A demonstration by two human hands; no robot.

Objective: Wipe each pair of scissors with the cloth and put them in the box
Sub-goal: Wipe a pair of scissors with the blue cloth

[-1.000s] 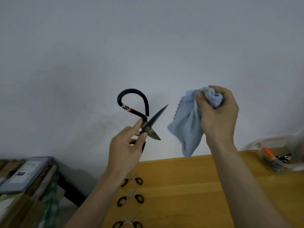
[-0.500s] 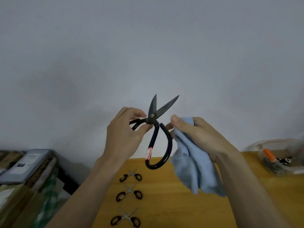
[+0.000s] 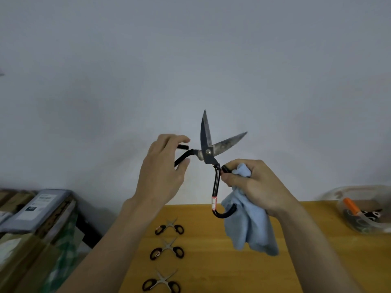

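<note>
I hold a large pair of black-handled scissors up in front of the wall, blades spread wide and pointing up. My left hand grips the left handle loop between curled fingers and thumb. My right hand grips the right handle together with a bunched light blue cloth that hangs down below it. Three small pairs of scissors lie open in a column on the wooden table. A clear plastic box stands at the far right of the table, with scissors and an orange item inside.
To the left of the table stand cardboard boxes with a grey packet on top. A plain white wall fills the background.
The scissors' blades have spread wider apart. My right hand with the cloth has taken hold of the right handle, and my left hand pulls the other handle to the left.
</note>
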